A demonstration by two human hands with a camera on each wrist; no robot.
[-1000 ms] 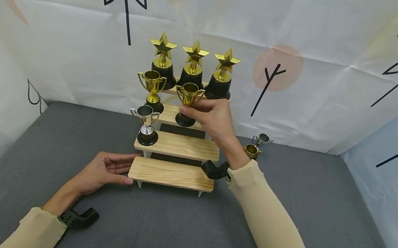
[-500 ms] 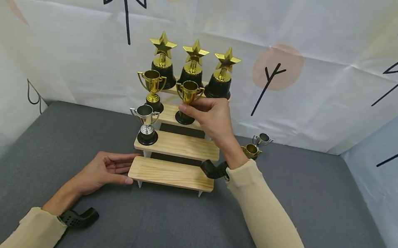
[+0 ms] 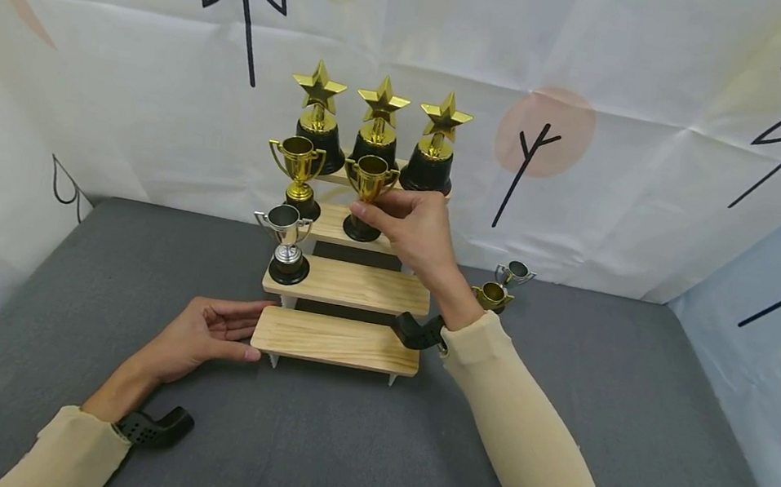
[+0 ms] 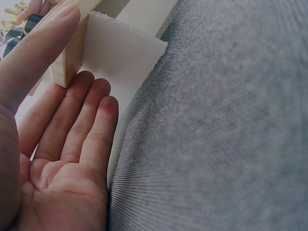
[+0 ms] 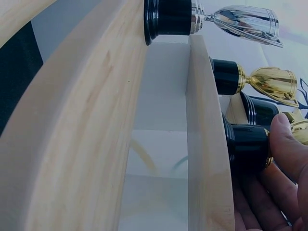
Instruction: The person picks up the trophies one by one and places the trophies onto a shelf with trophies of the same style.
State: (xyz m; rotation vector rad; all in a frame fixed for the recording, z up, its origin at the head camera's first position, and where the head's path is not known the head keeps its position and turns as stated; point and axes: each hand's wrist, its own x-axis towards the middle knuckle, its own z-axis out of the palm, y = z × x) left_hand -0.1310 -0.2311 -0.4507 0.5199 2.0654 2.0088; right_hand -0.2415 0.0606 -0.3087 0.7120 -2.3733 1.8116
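Note:
A stepped wooden display stand (image 3: 336, 341) rises in the middle of the table. My right hand (image 3: 420, 231) pinches a gold trophy cup (image 3: 370, 179) by its stem, upright at the second step from the top. In the right wrist view the cup's black base (image 5: 248, 144) is at that board's edge, with my thumb and fingers around the gold part above it. Beside the lowest step's left end lies my left hand (image 3: 188, 340), its fingers fairly straight. In the left wrist view its fingertips (image 4: 101, 86) lie against the stand's end and white side support (image 4: 120, 48).
Three gold star trophies (image 3: 379, 123) line the top step. Another gold cup (image 3: 301, 162) stands left of the held one, and a silver cup (image 3: 286, 234) one step lower. A small gold cup (image 3: 492, 295) and silver cup (image 3: 516, 272) stand on the grey table at right.
The gold cup in my right hand has shifted slightly back and left on its step. My left hand stays at the stand's lower left end.

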